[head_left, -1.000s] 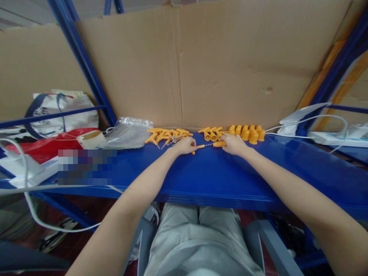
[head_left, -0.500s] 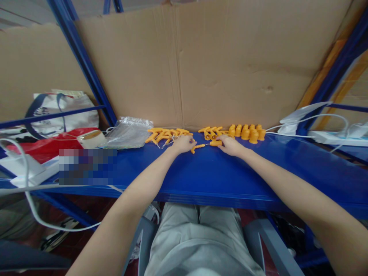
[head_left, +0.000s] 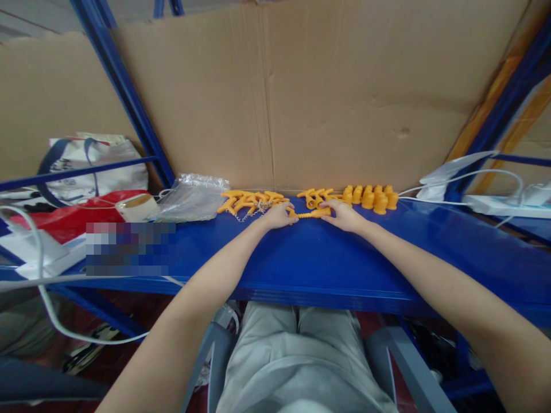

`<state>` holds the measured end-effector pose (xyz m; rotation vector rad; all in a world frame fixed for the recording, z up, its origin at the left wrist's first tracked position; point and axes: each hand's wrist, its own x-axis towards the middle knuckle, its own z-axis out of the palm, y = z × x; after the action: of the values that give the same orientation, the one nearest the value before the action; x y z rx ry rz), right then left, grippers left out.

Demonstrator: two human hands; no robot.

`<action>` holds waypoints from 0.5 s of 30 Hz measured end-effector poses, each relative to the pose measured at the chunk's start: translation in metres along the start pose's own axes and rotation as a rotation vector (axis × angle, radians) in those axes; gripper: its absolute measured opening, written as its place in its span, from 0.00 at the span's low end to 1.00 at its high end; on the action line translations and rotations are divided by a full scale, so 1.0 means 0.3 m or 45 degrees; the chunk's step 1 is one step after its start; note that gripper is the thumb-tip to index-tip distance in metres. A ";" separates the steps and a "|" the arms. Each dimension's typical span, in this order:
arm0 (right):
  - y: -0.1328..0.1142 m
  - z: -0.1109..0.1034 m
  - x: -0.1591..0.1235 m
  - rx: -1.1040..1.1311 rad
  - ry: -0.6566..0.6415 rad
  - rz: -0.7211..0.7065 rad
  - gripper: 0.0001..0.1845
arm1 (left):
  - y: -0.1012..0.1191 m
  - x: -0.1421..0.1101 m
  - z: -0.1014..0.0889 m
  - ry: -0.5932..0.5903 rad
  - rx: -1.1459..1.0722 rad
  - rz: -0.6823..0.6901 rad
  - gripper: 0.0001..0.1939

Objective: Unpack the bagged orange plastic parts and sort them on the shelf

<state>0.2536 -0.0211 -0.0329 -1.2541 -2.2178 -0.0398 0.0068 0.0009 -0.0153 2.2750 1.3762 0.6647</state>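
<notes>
My left hand [head_left: 279,215] is closed on the orange T-handle [head_left: 293,214] of a corkscrew. The handle's threaded shaft [head_left: 306,215] points right and runs into an orange bell-shaped corkscrew body [head_left: 321,212]. That body lies sideways between the thumb and fingers of my right hand [head_left: 342,217]. The metal spiral is out of sight inside it. Behind my left hand lies a pile of orange handles with silvery spirals [head_left: 241,202]. Just beyond my right hand are several assembled orange corkscrews [head_left: 318,195].
Several orange bell-shaped bodies [head_left: 368,198] stand in rows at the back right of the blue table [head_left: 301,264]. Left of the pile is a clear plastic bag [head_left: 193,198]. A red bag [head_left: 90,215] and white cables lie farther left. A cardboard wall [head_left: 322,103] closes the back.
The two corkscrew parts have come together. The metal spiral, seen earlier in the gap between them, has gone into the body, and the shaft now meets it.
</notes>
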 end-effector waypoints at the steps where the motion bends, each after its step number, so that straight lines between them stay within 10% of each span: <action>1: 0.003 0.000 0.001 0.020 0.024 0.003 0.18 | 0.002 -0.001 -0.001 -0.008 -0.087 -0.052 0.21; 15: -0.010 -0.030 0.004 0.087 0.098 0.068 0.18 | 0.007 -0.013 -0.014 -0.025 -0.453 -0.119 0.23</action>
<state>0.2551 -0.0245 -0.0242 -1.2534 -2.1017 0.0082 0.0042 -0.0031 -0.0114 1.9222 1.2340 0.7839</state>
